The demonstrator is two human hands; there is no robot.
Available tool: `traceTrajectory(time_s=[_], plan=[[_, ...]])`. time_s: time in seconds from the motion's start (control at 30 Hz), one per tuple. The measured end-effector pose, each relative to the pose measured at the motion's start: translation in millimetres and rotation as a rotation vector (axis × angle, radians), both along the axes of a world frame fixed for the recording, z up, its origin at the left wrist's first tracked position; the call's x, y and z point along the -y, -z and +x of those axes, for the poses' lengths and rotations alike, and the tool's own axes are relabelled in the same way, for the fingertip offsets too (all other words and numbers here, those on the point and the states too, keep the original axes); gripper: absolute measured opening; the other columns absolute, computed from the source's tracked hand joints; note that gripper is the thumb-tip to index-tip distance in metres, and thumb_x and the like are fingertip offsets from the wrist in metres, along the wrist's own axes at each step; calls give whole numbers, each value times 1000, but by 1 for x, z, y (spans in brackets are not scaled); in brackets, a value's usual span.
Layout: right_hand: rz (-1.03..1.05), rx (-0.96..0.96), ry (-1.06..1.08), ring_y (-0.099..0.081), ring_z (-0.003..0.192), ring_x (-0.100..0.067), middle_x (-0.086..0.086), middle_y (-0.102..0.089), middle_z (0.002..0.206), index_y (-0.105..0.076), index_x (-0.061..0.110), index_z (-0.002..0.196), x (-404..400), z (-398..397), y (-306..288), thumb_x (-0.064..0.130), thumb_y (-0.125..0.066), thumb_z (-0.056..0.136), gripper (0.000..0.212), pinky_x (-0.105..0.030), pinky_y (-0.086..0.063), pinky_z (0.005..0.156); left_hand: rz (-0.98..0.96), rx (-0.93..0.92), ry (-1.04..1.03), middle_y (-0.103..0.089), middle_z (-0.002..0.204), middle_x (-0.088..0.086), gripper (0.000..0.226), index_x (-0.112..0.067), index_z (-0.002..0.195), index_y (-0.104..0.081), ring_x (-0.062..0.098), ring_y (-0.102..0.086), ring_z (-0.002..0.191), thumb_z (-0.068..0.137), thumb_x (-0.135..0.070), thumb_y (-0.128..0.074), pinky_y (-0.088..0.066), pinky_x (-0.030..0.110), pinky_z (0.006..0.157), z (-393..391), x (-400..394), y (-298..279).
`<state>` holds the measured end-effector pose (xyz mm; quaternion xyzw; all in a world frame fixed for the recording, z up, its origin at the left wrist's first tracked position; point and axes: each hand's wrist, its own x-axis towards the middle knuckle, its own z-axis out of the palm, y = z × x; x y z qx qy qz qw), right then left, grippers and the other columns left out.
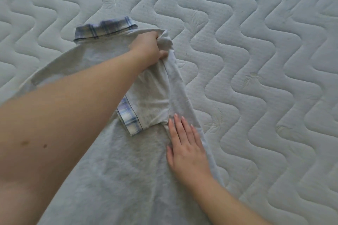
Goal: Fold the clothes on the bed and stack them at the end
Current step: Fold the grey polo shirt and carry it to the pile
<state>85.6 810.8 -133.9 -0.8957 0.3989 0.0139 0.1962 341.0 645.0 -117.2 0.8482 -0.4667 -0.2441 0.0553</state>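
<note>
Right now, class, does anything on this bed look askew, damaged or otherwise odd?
Nothing is damaged or spilled. The grey shirt lies slanted across the mattress, mid-fold: its right sleeve is turned inward, the left hand grips bunched fabric at the shoulder, and the right hand presses flat on the folded edge.

A single head-worn view looks forward and steeply down, close over the bed (pixel 256 60), arms entering from the near edge.
</note>
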Motion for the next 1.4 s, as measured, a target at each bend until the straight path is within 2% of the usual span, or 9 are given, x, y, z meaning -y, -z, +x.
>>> traceTrajectory(time_s=[0.27,0.43,0.57,0.67,0.77,0.87,1.0,1.13,1.4], plan=[[-4,-39,129,-59,73,-19,1,-62,85,-66,17,106,12,16,-16,15,-74,80,27,-32,-47,69,105,77,26,-65,114,16,29,-11,115,-65,33,-59,105,95,-31,-63,-40,32,78,27,-6,-18],[92,52,89,-59,92,-24,-2,-63,101,-63,18,117,15,16,-24,21,-56,94,24,-37,-45,83,-219,42,-199,-61,122,8,33,-20,126,-54,28,-56,114,96,-34,-58,-44,38,97,-7,-14,-30],[67,25,318,-53,113,-28,-7,-56,127,-55,19,132,13,-17,-28,32,-65,88,46,-41,-40,93,-482,-10,-184,-61,94,-1,19,-18,103,-57,16,-57,85,98,-36,-51,-44,33,71,-60,-68,-45],[246,15,552,-49,118,-29,-8,-52,129,-46,18,139,16,-53,-24,37,-61,92,53,-43,-39,98,-343,-25,-286,-56,64,-8,38,-21,70,-53,16,-54,62,98,-45,-45,-33,29,51,-101,-125,-38],[486,25,650,-59,105,-27,-4,-64,107,-61,16,115,27,-83,-25,40,-63,91,34,-37,-46,89,-98,-237,-482,-66,60,1,54,-16,58,-59,26,-66,67,97,-51,-46,-52,31,61,-136,-172,-21],[601,-146,508,-65,94,-24,-2,-71,93,-71,19,93,26,-106,-26,41,-64,91,23,-32,-49,79,24,-569,-720,-72,72,16,48,-10,62,-62,30,-71,72,92,-46,-60,-59,45,77,-164,-198,-5],[707,-242,416,-65,92,-20,-1,-72,95,-73,22,92,13,-132,-32,41,-66,90,20,-28,-45,72,-7,-856,-805,-68,78,7,27,-7,92,-67,19,-61,65,87,-33,-73,-52,21,58,-196,-202,-7],[724,-268,424,-65,95,-23,-2,-72,99,-69,21,93,-9,-158,-38,41,-68,88,21,-32,-50,82,-94,-1000,-900,-66,115,11,35,-9,117,-54,26,-67,100,88,-20,-71,-58,43,88,-220,-211,-14],[608,-227,500,-51,119,-30,-7,-53,127,-45,22,134,-87,-199,-50,46,-71,82,63,-44,-43,99,141,-1216,-823,-68,118,17,29,-2,121,-57,17,-69,82,94,-11,-64,-58,22,59,-291,-265,-9]])
